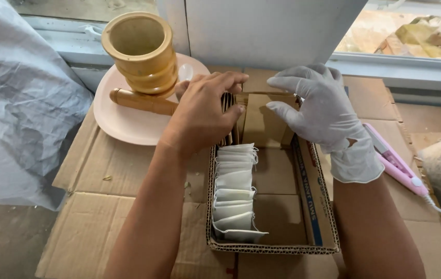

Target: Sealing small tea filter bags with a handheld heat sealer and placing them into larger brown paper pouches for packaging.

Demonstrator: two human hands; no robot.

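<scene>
Cardboard sheets (101, 175): flattened brown sheets cover the lower and middle frame and carry everything else.
Plastic sheet (19, 103): grey and crumpled, fills the left edge of the frame from top to mid height, lying over the cardboard's left margin.
Wall panel (262, 31): pale upright board at top centre, just behind the box.
Box (313, 201): open shallow corrugated box at centre and lower centre, with a blue stripe along its right wall; its far flaps stand up between the two hands.
Plate (122, 124): pale pink, round, upper left of centre, just left of the box.
Mortar (142, 51): yellowish wooden cup with ribbed sides, standing upright on the plate's far part.
Pestle (140, 102): wooden, lying across the plate in front of the mortar, its near end hidden behind the left hand.
Left hand (202, 113): bare, at centre, fingers curled and closed on a thin stack of dark flat pieces (227, 111) standing on edge at the far end of the row.
Right hand (316, 106): in a white glove torn near the wrist, right of centre, fingers spread narrow with the fingertips resting on the box's far flap; it grips nothing that I can tell.
Sachets (235, 191): white paper sachets standing in a row along the box's left wall, running from the near end up to the left hand.
Sealer (399, 165): slim pink tool with a white tip, lying on the cardboard right of the box, beside the right wrist.
</scene>
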